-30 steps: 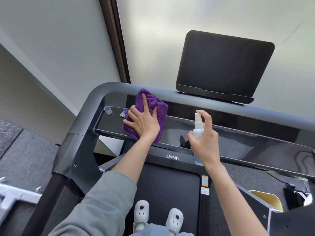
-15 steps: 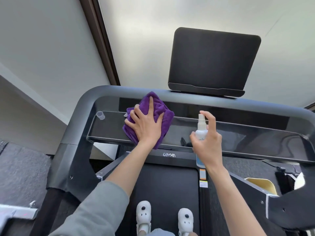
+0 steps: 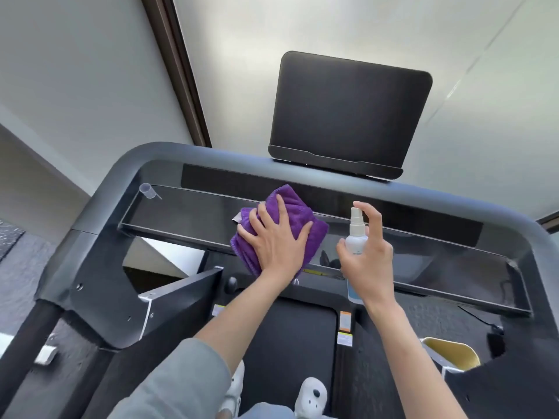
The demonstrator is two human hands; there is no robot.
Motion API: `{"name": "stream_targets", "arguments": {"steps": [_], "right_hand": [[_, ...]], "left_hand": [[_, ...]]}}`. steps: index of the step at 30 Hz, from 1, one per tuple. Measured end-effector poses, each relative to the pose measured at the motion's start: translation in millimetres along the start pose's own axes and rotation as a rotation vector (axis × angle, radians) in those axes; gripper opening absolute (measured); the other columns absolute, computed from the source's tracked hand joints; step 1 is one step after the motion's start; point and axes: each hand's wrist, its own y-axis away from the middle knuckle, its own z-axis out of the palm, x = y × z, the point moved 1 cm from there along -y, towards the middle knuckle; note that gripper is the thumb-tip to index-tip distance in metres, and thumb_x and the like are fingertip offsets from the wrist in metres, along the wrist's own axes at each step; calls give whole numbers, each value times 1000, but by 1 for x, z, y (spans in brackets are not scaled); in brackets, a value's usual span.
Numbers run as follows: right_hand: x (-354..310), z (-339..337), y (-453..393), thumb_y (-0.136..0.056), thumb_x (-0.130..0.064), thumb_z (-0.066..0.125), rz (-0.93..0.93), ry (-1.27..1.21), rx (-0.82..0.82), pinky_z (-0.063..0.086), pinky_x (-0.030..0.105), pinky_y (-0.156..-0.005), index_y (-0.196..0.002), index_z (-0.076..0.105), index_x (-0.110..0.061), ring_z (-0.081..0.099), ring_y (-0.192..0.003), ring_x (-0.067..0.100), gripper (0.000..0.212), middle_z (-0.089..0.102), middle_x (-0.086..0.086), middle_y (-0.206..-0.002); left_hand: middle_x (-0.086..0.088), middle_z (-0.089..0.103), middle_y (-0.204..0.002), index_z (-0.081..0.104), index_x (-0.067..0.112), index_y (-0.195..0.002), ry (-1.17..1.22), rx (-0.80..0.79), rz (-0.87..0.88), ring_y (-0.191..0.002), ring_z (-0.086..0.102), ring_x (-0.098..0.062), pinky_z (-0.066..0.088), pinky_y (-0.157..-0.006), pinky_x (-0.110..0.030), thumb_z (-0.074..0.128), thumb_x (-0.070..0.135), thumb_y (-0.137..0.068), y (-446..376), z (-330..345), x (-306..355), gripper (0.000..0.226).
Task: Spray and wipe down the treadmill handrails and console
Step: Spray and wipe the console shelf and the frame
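The left hand lies flat on a purple cloth, its fingers spread wide and pressing the bunched cloth down onto the glossy black console of the treadmill, a little left of the console's middle. The cloth hangs slightly over the console's near edge. The right hand is wrapped around a small white spray bottle, held upright just right of the cloth; thumb and lower fingers are closed around the bottle's body, while the index finger is raised and curled over the nozzle, though whether it touches the nozzle cannot be told. The bottle's lower end, with a blue label, shows below the palm. A grey handrail curves around the far side of the console and bends down at both corners. A small clear cap stands at the far-left end of the console. A dark tablet stand rises from the handrail behind. Below, the black belt runs under the arms, with two white shoes on it.
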Motion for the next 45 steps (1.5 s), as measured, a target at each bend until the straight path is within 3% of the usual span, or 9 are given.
{"name": "stream_targets", "arguments": {"steps": [6,16,20,24,28,33,37,41,45], "right_hand": [[12,-9,-15,-80,2,59,17,-29,-24,54,50,-59,-130,39,-42,51,-51,34,69,51,9,-57],[26,-35,-24,-83,1,60,-34,-64,-58,57,43,-61,-130,39,-41,55,-49,31,67,57,8,-58],[42,-56,-29,-84,0,61,-20,-74,-43,56,50,-56,-130,38,-44,55,-51,36,67,56,11,-61],[55,-81,-17,-84,3,62,-29,-63,-8,57,37,-66,-131,39,-41,54,-49,33,68,55,12,-54],[66,-91,-10,-85,3,62,-12,-82,-12,56,43,-58,-131,39,-42,54,-48,33,68,55,12,-55],[68,-92,-21,-85,1,63,-41,-124,-14,57,34,-58,-132,39,-39,57,-49,32,65,57,11,-59],[74,-109,-21,-84,6,61,-40,-141,9,37,-3,-77,-134,41,-29,54,-48,39,64,53,20,-52],[84,-128,-12,-85,4,60,0,-148,18,53,33,-71,-131,41,-37,49,-47,40,65,50,23,-55],[95,-139,-4,-84,3,61,34,-128,57,53,52,-56,-130,41,-40,50,-49,41,66,51,21,-57]], "left_hand": [[-23,19,-155,-2,10,-155,54,9,-303,-138,23,-39,14,-110,-67,24,65,-95,-51,-13,-5,86],[-21,49,-137,32,9,-150,-29,-22,-18,-126,43,-38,27,-101,-66,17,67,-90,34,15,59,84],[-19,30,-149,7,13,-155,-26,-15,-60,-135,27,-35,18,-108,-61,24,70,-92,-8,3,29,86],[-23,30,-147,4,9,-155,-4,48,-292,-134,28,-38,17,-109,-64,27,67,-93,-26,-3,21,87],[-23,39,-143,8,5,-154,-66,39,-245,-130,35,-38,20,-107,-66,23,68,-93,3,10,77,89],[-21,52,-133,34,7,-149,-15,-34,-19,-120,46,-36,30,-100,-65,21,68,-89,48,29,120,86],[-19,29,-148,7,11,-155,33,44,-84,-134,29,-36,21,-105,-63,31,69,-92,7,17,90,89],[-22,28,-147,2,8,-155,50,91,-301,-133,28,-38,19,-107,-64,28,67,-93,-21,10,79,90],[-22,34,-145,7,4,-154,-8,79,-205,-130,34,-38,22,-106,-63,24,69,-92,15,24,129,91]]}}
